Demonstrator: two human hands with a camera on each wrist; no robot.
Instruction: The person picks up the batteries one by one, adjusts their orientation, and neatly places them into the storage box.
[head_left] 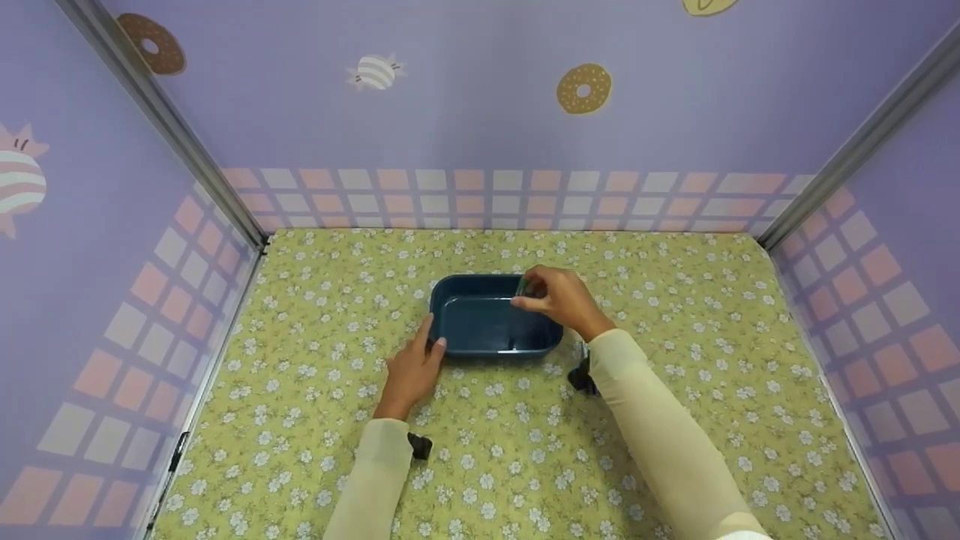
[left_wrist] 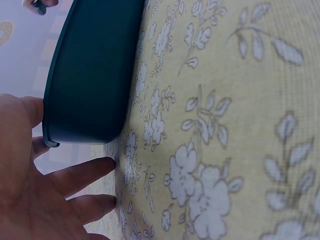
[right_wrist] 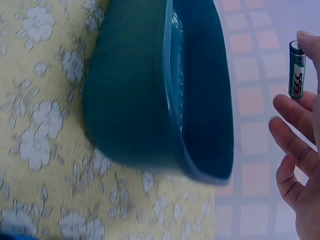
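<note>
The right hand [head_left: 561,298] pinches one battery [right_wrist: 296,72], labelled "555", above the right end of one teal basin [head_left: 480,326]. The left hand [head_left: 412,371], fingers spread, touches its near left corner.

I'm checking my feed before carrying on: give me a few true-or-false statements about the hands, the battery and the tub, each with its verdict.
1. The right hand pinches a battery. True.
2. The battery lies on the floor of the tub. False: it is held up above the rim.
3. The tub stands on a flowered cloth. True.
4. The left hand is at the tub's far right corner. False: it is at the near left corner.
5. The tub is bright red. False: it is dark blue-green.
</note>
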